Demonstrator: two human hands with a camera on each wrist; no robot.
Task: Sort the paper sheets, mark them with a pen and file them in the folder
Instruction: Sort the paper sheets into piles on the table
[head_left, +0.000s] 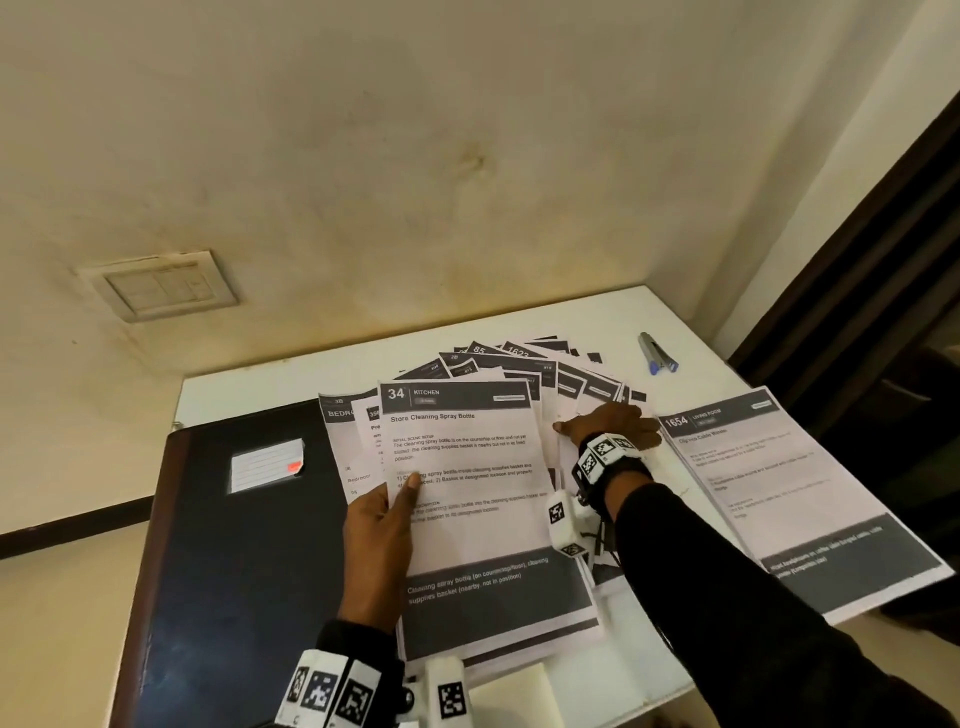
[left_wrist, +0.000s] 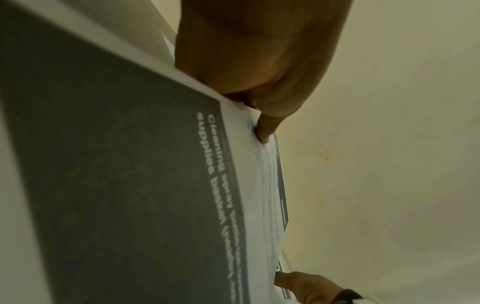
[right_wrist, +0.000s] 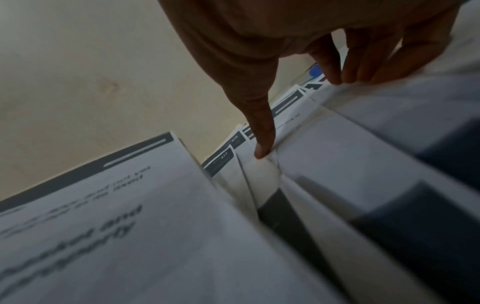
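Observation:
My left hand (head_left: 384, 525) pinches the left edge of a small stack of sheets topped by the "34 Kitchen" sheet (head_left: 467, 483), thumb on top; the left wrist view shows the same thumb (left_wrist: 265, 131) pressed on that sheet (left_wrist: 145, 185). A fan of printed sheets (head_left: 524, 364) lies spread behind it. My right hand (head_left: 608, 423) lies on the fanned sheets, its straight fingers (right_wrist: 262, 144) pressing down on the fan of sheets (right_wrist: 337, 144). A dark closed folder (head_left: 234, 545) with a white label lies at the left. A blue-capped pen (head_left: 657, 353) lies at the back right.
A separate "1654 Living Room" sheet (head_left: 789, 493) lies at the right, overhanging the edge of the white table (head_left: 691, 322). The wall with a switch plate (head_left: 161, 286) stands close behind. A dark door frame (head_left: 872, 249) borders the right side.

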